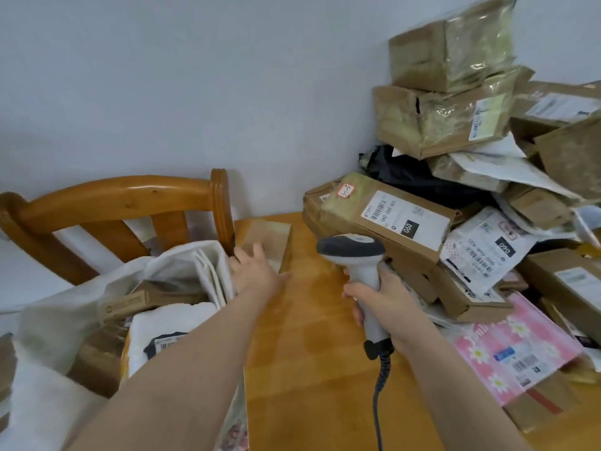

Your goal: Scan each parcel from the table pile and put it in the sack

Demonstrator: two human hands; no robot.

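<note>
A tall pile of brown cardboard parcels (pixel 448 102) and printed mailer bags covers the right side of the wooden table (pixel 309 369). My right hand (pixel 380 294) grips the handle of a grey and white barcode scanner (pixel 354 252) whose head points toward the pile. A small brown box (pixel 276 237), blurred, stands at the table's far left edge. My left hand (pixel 253 271) is stretched out with its fingers spread against that box. The white sack (pixel 65 320) gapes open at the left beside the table and holds several parcels.
A wooden chair (pixel 130 200) stands behind the sack against the pale wall. A long box with a white label (pixel 390 216) lies at the front of the pile. A pink flowered mailer (pixel 507 349) lies at the right. The scanner's coiled cable (pixel 379 402) hangs down.
</note>
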